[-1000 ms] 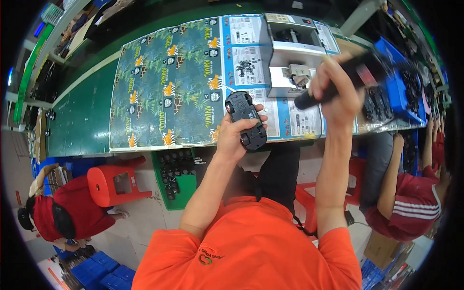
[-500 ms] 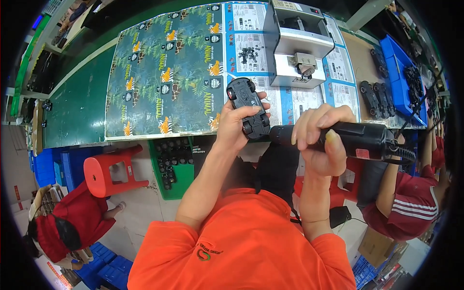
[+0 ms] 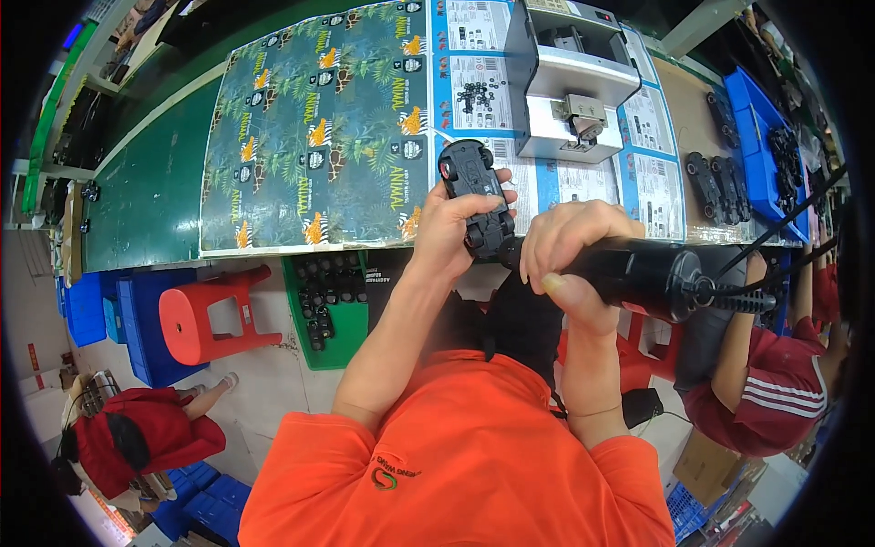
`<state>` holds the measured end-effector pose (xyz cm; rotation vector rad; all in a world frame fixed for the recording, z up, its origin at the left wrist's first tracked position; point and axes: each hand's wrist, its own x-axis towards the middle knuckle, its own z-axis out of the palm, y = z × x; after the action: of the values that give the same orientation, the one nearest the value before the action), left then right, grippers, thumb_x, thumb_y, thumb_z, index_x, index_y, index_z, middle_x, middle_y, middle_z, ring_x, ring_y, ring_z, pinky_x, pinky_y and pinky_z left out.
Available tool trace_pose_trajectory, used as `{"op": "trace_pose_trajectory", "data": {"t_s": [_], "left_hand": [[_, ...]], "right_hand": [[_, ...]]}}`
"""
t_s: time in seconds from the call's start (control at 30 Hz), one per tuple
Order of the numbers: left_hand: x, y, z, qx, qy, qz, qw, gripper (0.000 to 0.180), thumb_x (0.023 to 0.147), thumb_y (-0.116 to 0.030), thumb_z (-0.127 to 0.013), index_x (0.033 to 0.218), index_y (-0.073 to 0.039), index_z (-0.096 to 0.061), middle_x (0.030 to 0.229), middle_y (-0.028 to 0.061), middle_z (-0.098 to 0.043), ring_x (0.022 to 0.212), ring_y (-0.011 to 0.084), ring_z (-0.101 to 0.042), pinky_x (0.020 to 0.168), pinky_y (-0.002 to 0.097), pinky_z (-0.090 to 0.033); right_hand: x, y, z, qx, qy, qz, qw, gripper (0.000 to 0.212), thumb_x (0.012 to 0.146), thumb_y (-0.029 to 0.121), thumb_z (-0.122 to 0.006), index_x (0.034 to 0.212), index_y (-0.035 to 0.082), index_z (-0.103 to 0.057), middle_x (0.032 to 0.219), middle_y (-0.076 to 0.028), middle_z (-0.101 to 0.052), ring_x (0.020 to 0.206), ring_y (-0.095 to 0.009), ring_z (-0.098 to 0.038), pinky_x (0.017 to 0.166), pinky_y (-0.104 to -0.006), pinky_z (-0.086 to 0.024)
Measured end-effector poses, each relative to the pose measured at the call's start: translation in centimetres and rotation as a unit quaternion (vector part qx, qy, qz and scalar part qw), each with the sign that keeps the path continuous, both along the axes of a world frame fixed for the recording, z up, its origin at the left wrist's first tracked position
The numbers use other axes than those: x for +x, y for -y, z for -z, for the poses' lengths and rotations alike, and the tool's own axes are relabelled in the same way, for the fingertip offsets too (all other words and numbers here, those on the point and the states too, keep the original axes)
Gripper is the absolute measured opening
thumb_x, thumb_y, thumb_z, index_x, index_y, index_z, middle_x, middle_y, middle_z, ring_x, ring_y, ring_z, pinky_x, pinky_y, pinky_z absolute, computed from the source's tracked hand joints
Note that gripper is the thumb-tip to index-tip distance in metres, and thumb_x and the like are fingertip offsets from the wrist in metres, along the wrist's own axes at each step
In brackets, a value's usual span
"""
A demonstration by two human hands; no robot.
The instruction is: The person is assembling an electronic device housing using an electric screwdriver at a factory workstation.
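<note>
My left hand [image 3: 444, 239] grips a black toy car [image 3: 468, 173] with its underside facing up, the thumb pressed across it and the fingers wrapped round the far side. One wheel shows a red hub. In my right hand [image 3: 576, 239] is a black electric screwdriver [image 3: 643, 272], lying roughly sideways with a coiled cord at its rear. Its front end meets the near end of the car, beside the rear wheels. Whether the bit sits in a screw cannot be made out.
A grey metal machine [image 3: 570, 100] stands behind my hands, with small black parts [image 3: 476, 96] left of it. Several black toy cars [image 3: 715, 187] lie by a blue bin [image 3: 747, 118]. Below are a green crate [image 3: 342, 342] and a red stool [image 3: 196, 328]. Other people sit on both sides.
The screwdriver's rear end has swung a little toward me and left, my right hand turning with it. The toy car stays in my left hand, shifted slightly to the right in view.
</note>
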<state>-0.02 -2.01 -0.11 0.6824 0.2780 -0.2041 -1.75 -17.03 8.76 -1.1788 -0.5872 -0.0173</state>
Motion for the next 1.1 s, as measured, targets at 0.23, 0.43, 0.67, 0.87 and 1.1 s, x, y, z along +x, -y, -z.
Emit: {"op": "trace_pose_trajectory", "data": {"t_s": [0.23, 0.43, 0.67, 0.87, 1.1], "left_hand": [[-0.3, -0.1, -0.1, 0.008, 0.008, 0.014, 1.0, 0.047, 0.075, 0.01, -0.062, 0.121, 0.002, -0.054, 0.111, 0.0168, -0.067, 0.092, 0.0261, -0.069, 0.077, 0.0393, -0.06], [-0.7, -0.7, -1.1, 0.021, 0.031, 0.116, 0.993, 0.049, 0.078, 0.009, -0.063, 0.125, 0.001, -0.05, 0.115, 0.0175, -0.065, 0.094, 0.0277, -0.069, 0.077, 0.0382, -0.06], [-1.5, -1.7, -4.4, 0.124, 0.156, 0.251, 0.947, 0.054, 0.079, 0.003, -0.07, 0.13, 0.0, -0.051, 0.118, 0.0168, -0.064, 0.099, 0.0275, -0.068, 0.085, 0.0403, -0.058], [0.0, -1.7, -6.8, 0.167, 0.236, 0.267, 0.919, 0.046, 0.08, -0.003, -0.077, 0.122, -0.001, -0.059, 0.103, 0.0025, -0.067, 0.097, 0.0104, -0.062, 0.084, 0.0266, -0.052], [0.2, 0.3, -7.6, 0.362, 0.293, 0.087, 0.881, 0.04, 0.081, -0.009, -0.079, 0.115, 0.001, -0.06, 0.1, 0.0071, -0.068, 0.09, 0.0117, -0.064, 0.081, 0.0263, -0.053]], "right_hand": [[-0.5, 0.0, 0.1, 0.0, -0.008, 0.01, 1.0, 0.021, 0.072, 0.005, -0.076, 0.078, 0.007, -0.056, 0.066, -0.005, -0.062, 0.058, -0.014, -0.059, 0.065, -0.0283, -0.05], [-0.7, 0.7, 0.6, 0.075, 0.003, 0.01, 0.997, 0.02, 0.087, 0.015, -0.065, 0.093, 0.002, -0.051, 0.068, -0.005, -0.051, 0.051, -0.015, -0.051, 0.049, -0.0278, -0.046], [1.8, 3.3, -0.3, -0.098, -0.133, 0.245, 0.955, 0.032, 0.072, 0.002, -0.083, 0.099, -0.001, -0.066, 0.079, -0.004, -0.064, 0.059, -0.008, -0.056, 0.055, -0.0218, -0.044], [1.9, 3.2, -1.3, -0.172, -0.1, 0.197, 0.96, 0.034, 0.071, 0.008, -0.087, 0.097, -0.003, -0.068, 0.08, -0.004, -0.067, 0.068, -0.007, -0.061, 0.061, -0.021, -0.048], [1.3, 2.4, -0.1, -0.101, -0.102, 0.276, 0.95, 0.026, 0.074, 0.005, -0.085, 0.093, -0.003, -0.067, 0.08, -0.005, -0.067, 0.07, -0.008, -0.061, 0.063, -0.0215, -0.05]]}}
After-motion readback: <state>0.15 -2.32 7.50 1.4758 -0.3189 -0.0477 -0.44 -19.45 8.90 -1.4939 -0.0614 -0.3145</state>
